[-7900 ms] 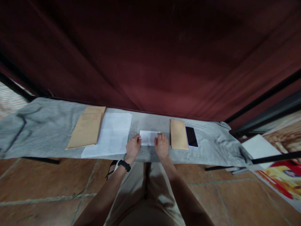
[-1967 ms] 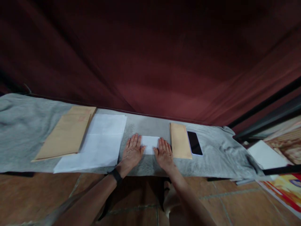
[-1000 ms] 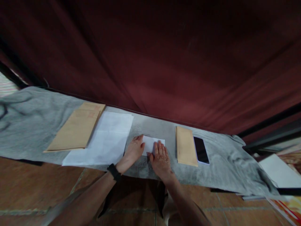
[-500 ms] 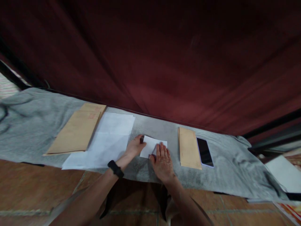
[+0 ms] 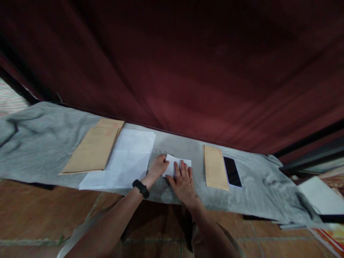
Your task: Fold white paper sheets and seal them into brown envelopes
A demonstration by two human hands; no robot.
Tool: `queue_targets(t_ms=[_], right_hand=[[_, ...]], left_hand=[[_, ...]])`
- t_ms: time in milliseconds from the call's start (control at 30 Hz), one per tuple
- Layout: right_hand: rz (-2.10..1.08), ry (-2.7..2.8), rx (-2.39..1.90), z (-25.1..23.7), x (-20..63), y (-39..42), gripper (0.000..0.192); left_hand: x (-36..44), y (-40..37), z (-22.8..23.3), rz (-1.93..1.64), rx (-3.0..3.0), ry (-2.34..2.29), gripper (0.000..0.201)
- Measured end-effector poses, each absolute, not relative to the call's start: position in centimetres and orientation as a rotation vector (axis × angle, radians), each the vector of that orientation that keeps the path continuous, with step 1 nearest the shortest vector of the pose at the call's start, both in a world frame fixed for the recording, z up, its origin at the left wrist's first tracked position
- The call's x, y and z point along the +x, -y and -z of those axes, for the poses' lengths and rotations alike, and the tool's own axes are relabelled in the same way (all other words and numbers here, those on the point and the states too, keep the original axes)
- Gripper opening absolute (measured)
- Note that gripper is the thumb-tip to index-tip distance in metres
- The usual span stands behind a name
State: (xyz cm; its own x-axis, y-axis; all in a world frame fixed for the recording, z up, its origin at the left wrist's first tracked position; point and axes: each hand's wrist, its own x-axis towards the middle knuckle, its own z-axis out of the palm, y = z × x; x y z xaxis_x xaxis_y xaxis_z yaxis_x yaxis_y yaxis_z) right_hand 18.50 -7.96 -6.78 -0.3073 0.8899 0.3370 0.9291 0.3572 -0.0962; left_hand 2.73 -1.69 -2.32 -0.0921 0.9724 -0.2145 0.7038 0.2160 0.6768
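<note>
Our right hand point(image 5: 184, 179) lies spread flat on the small folded white paper point(image 5: 177, 163), hiding its near edge. Our left hand point(image 5: 157, 167) curls at its left edge; whether it pinches, we cannot tell.

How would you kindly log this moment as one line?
left hand: on folded white paper | right hand: flat on it | surface: grey cloth | beside: brown envelope, phone

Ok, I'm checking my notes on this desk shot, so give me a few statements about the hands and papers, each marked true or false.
1. Both hands rest on the small folded white paper. True.
2. The left hand wears no wristband. False: a black band sits on that wrist.
3. The phone lies right beside the narrow brown envelope. True.
4. The right hand holds the phone. False: it lies flat on the white paper.
5. The white sheets lie left of the hands. True.
</note>
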Motion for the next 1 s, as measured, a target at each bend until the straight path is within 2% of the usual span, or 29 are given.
queue_targets(t_ms=[200, 400, 600, 800, 1000], right_hand=[[0.210, 2.295, -1.552, 7.7, 19.7, 6.9, 0.053], [0.289, 2.240, -1.640, 8.7, 23.2, 5.4, 0.055], [0.353, 2.182, -1.614, 9.2, 24.1, 5.4, 0.056], [0.404, 2.179, -1.622, 9.1, 23.9, 5.6, 0.054], [0.333, 2.186, -1.655, 8.8, 23.7, 5.7, 0.052]], left_hand=[[2.9, 1.7, 2.2, -0.504, 1.564, -1.929, 0.017], [2.8, 1.5, 2.1, -0.449, 1.561, -1.948, 0.020], [3.0, 1.9, 2.4, -0.445, 1.619, -2.009, 0.034], [4.0, 3.4, 1.7, -0.378, 2.059, -2.210, 0.042], [7.2, 5.0, 5.0, -0.566, 2.574, -1.721, 0.048]])
